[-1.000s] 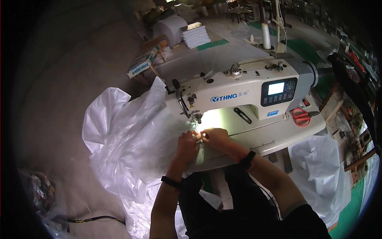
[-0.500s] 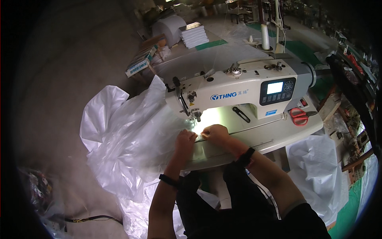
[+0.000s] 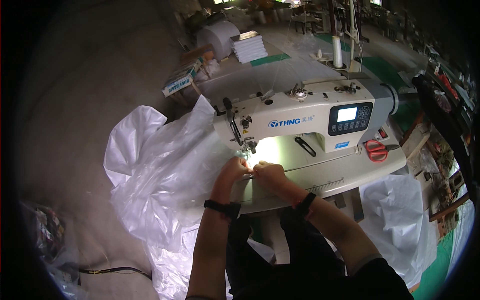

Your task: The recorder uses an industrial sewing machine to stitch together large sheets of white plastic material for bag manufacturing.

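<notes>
My left hand (image 3: 234,170) and right hand (image 3: 270,174) meet at the sewing machine (image 3: 295,109), fingers curled; whether pinching, I can't tell! White sheeting (image 3: 162,167) billows left of the machine: likely light, slippery; I'd hold its edge.

Wht sheeting (image 3: 165,155); off-wht sewing mach. (image 3: 320,110); red-hndl scissors (image 3: 384,148).

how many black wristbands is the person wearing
2. One black wristband is around the wrist of the left hand, and a second wristband is around the wrist of the right hand. Both wrists are in view, and no others show.
</notes>
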The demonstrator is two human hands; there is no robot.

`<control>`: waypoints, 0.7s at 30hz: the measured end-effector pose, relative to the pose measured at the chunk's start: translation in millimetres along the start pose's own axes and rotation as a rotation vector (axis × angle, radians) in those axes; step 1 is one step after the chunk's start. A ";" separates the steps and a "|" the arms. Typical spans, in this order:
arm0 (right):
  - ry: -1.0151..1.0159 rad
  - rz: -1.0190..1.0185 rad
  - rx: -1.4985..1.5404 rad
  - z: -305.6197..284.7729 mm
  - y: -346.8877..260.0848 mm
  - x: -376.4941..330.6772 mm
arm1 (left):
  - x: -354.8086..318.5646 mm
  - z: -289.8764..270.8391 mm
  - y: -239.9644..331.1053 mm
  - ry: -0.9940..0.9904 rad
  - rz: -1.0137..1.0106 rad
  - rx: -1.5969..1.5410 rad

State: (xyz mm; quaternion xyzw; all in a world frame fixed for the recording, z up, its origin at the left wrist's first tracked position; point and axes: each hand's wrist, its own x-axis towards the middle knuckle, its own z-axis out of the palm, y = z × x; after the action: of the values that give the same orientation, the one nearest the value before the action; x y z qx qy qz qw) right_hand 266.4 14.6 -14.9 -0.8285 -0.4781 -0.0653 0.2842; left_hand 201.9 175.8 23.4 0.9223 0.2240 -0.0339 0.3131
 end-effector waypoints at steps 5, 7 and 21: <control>0.071 -0.192 -0.016 -6.0 3.3 -6.4 | -44.2 21.9 10.5 0.521 0.389 0.366; 0.040 -0.211 -0.026 -13.4 7.2 -7.1 | -62.0 33.9 14.6 0.472 0.403 0.309; -0.240 -0.049 0.144 -11.2 12.1 30.2 | -44.2 32.7 -14.6 0.436 0.383 0.034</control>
State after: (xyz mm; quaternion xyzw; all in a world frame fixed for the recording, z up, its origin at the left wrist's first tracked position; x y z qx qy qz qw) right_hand 294.4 26.8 0.9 -0.7958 -0.5322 0.0616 0.2821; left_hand 158.4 149.4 -2.1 0.9385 0.1071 0.2211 0.2428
